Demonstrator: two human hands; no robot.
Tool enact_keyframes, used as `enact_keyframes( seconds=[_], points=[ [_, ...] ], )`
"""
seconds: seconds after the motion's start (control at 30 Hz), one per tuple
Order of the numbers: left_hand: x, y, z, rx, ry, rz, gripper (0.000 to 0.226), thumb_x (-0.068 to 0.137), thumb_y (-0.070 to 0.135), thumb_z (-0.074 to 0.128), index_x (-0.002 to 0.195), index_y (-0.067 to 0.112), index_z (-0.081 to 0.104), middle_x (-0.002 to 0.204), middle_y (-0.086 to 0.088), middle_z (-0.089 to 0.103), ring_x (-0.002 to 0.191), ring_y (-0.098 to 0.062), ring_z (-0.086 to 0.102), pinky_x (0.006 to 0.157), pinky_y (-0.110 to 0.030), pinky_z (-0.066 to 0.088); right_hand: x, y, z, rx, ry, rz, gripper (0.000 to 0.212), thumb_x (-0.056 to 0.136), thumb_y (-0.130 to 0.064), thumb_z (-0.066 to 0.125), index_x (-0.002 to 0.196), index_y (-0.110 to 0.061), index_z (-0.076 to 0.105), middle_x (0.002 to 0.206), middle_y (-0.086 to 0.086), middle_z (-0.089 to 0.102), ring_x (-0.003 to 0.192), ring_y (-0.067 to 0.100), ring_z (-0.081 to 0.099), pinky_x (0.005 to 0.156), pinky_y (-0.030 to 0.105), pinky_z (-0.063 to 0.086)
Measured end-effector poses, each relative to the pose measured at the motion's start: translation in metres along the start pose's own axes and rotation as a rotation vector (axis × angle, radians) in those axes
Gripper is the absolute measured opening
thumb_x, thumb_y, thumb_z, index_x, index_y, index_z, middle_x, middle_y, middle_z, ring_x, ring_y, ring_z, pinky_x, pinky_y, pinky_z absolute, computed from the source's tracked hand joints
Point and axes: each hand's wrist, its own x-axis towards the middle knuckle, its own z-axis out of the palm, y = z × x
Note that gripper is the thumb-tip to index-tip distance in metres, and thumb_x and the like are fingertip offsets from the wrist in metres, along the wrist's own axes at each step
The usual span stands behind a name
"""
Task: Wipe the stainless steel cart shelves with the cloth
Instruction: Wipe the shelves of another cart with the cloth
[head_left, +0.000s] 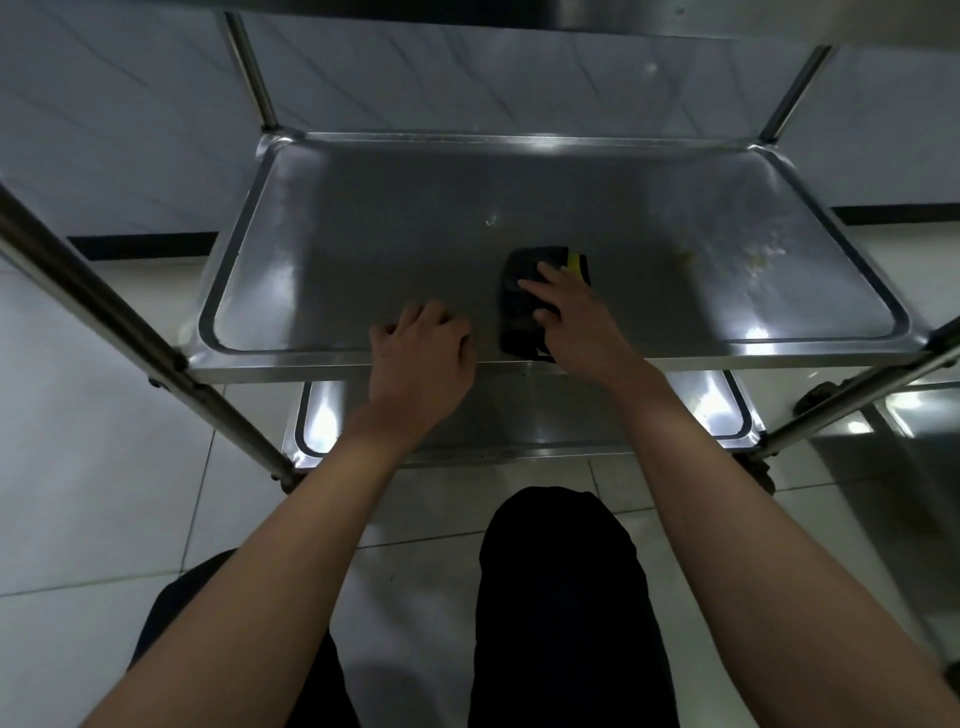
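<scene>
A stainless steel cart fills the view. Its middle shelf (395, 228) is a shallow tray with a raised rim. A dark cloth (519, 291) with a yellow stripe lies on the shelf near the front edge, right of centre. My right hand (576, 317) lies flat on top of the cloth, fingers spread and pressing down. My left hand (421, 348) rests with curled fingers over the shelf's front rim, left of the cloth. Yellowish specks and smears (748, 254) mark the shelf's right part.
A lower shelf (519, 415) shows beneath the middle one. Steel posts (119, 322) stand at the corners, and an upper shelf edge (519, 15) hangs above. The cart stands on pale floor tiles (104, 493) by a tiled wall. My knees in dark trousers (561, 597) are below.
</scene>
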Motion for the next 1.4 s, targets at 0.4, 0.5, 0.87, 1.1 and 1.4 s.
enact_keyframes(
  seconds=[0.4, 0.5, 0.87, 1.1, 1.4],
  points=[
    [-0.018, -0.003, 0.003, 0.003, 0.135, 0.052, 0.025, 0.09, 0.033, 0.05, 0.088, 0.023, 0.073, 0.096, 0.001, 0.062, 0.095, -0.027, 0.059, 0.073, -0.043, 0.048, -0.012, -0.003, 0.004, -0.024, 0.004, -0.015, 0.045, 0.101, -0.009, 0.047, 0.144, -0.021, 0.049, 0.162, -0.001, 0.027, 0.152, 0.019, 0.013, 0.123, 0.041, 0.016],
    [-0.027, -0.004, 0.002, 0.016, 0.148, 0.064, 0.026, 0.091, 0.034, 0.049, 0.089, 0.024, 0.073, 0.096, 0.002, 0.063, 0.095, -0.026, 0.059, 0.072, -0.043, 0.047, -0.019, -0.004, 0.006, -0.025, 0.008, -0.016, 0.044, 0.102, -0.009, 0.047, 0.144, -0.021, 0.049, 0.162, -0.001, 0.027, 0.152, 0.019, 0.013, 0.123, 0.039, 0.016],
    [-0.011, -0.028, -0.021, 0.023, -0.058, -0.002, 0.029, 0.092, 0.039, 0.052, 0.113, 0.025, 0.067, 0.119, -0.001, 0.061, 0.118, -0.027, 0.05, 0.089, -0.045, 0.043, -0.024, -0.006, 0.008, -0.082, 0.025, -0.033, 0.05, 0.101, -0.009, 0.049, 0.149, -0.019, 0.042, 0.162, 0.001, 0.026, 0.152, 0.019, 0.014, 0.122, 0.04, 0.018],
    [-0.004, -0.034, -0.022, 0.111, -0.114, -0.034, 0.033, 0.092, 0.038, 0.042, 0.113, 0.029, 0.066, 0.119, 0.002, 0.059, 0.115, -0.028, 0.051, 0.085, -0.044, 0.044, 0.017, -0.006, 0.001, -0.146, -0.028, 0.009, 0.051, 0.103, -0.009, 0.042, 0.153, -0.016, 0.035, 0.164, 0.001, 0.02, 0.153, 0.02, 0.008, 0.123, 0.037, 0.014],
    [0.009, -0.064, -0.044, 0.055, -0.105, -0.114, 0.026, 0.093, 0.037, 0.052, 0.108, 0.022, 0.068, 0.12, -0.004, 0.061, 0.117, -0.031, 0.053, 0.091, -0.047, 0.045, 0.051, -0.019, 0.001, -0.267, -0.061, -0.01, 0.053, 0.1, -0.012, 0.049, 0.152, -0.011, 0.035, 0.165, 0.002, 0.015, 0.152, 0.021, 0.006, 0.122, 0.034, 0.006]
  ],
)
